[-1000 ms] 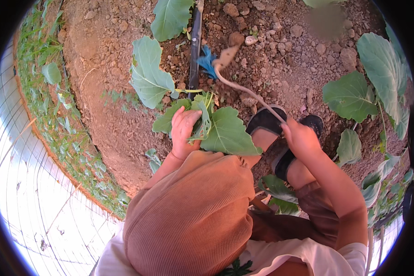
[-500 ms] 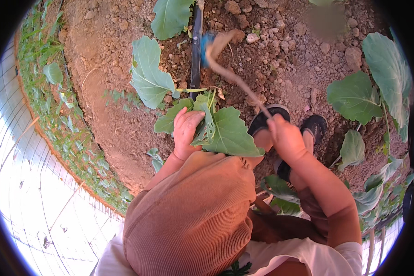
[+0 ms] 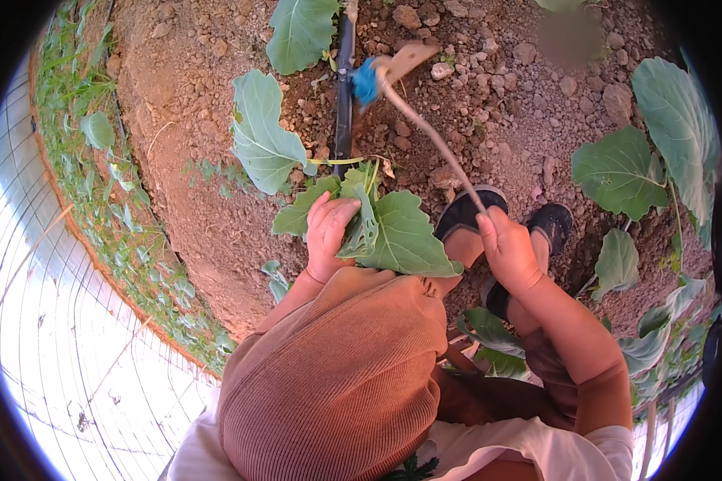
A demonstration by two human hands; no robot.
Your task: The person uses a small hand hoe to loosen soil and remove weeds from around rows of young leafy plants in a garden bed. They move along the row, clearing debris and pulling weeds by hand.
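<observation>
Stick (image 3: pixel 435 138) shifted rightward, right hand (image 3: pixel 509 248) gripping, blurred blue wrap (image 3: pixel 365 82), perhaps cloth

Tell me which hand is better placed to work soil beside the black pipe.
Probably the right hand: it holds the tool, its head near the black pipe; the left hand touches leaves.

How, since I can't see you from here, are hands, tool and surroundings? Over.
Right hand gripping stick-handled tool. Left hand at green leaves, grip unclear. Black pipe close beside tool's blue wrap, contact unclear.
</observation>
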